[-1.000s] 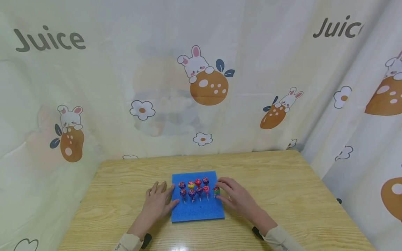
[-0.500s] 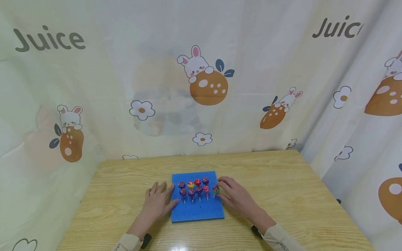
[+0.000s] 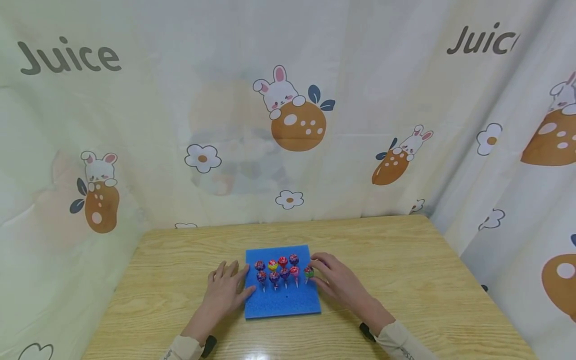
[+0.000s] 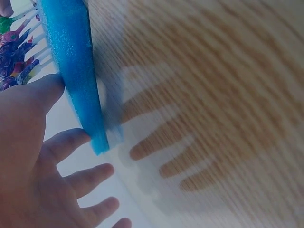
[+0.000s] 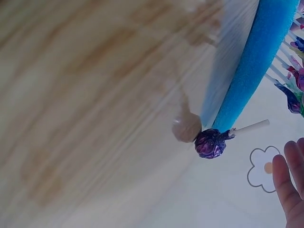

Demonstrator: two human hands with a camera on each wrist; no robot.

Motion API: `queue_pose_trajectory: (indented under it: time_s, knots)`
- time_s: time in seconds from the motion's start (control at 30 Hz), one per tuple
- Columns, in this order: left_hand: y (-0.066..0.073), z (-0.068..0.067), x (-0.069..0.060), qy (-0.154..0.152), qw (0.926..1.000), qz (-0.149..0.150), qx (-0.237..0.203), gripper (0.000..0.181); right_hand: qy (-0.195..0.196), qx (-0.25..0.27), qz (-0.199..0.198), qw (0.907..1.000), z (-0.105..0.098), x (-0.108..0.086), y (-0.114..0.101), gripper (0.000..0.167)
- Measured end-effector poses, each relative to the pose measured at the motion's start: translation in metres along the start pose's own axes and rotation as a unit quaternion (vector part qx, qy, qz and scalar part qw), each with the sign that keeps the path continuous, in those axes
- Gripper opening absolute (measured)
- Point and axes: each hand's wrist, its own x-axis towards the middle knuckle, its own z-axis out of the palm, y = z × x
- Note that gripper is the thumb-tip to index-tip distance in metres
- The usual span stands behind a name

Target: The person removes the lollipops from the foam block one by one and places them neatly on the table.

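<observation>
A pale curtain [image 3: 243, 40] printed with rabbits and fruit is hung in soft creases behind a table [image 3: 360, 245] streaked with wood grain. On it a flat, roughly square slab of blue foam [image 3: 282, 306] is laid, its pitted surface shown in the left wrist view. Two rows of round, glossy-wrapped lollipops [image 3: 274, 278] are held up by the foam on thin white sticks, and a green-wrapped lollipop [image 3: 308, 272] is set slightly apart at the near row's right end. In the right wrist view a ball in crinkled purple [image 5: 210, 144] is seen at the foam's end, its stick tilted; whether the foam is touched by it cannot be told. The foam's left edge is touched by the thumb and index finger of the left hand [image 3: 222, 290], whose fingers are spread wide. At the right edge, the thumb and index finger of the right hand [image 3: 344, 282] are narrowly parted about the green-wrapped lollipop; whether it is pinched cannot be told
</observation>
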Motion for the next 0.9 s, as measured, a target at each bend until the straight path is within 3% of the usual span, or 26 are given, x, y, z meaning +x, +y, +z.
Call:
queue_pose_trajectory:
  time_s: [0.63,0.77,0.9]
  knots:
    - [0.0,-0.002,0.001,0.0,1.0,-0.001,-0.001,0.062,0.021,-0.012,-0.013,0.9996,-0.016,0.016,0.0,0.041]
    - [0.0,-0.003,0.001,-0.005,1.0,-0.002,-0.001,0.062,0.006,0.005,-0.001,1.0,-0.019,0.017,0.002,0.038]
    - [0.001,-0.003,0.001,-0.01,0.9999,-0.004,0.002,0.062,-0.043,0.057,0.043,0.9966,-0.024,0.019,0.004,0.032]
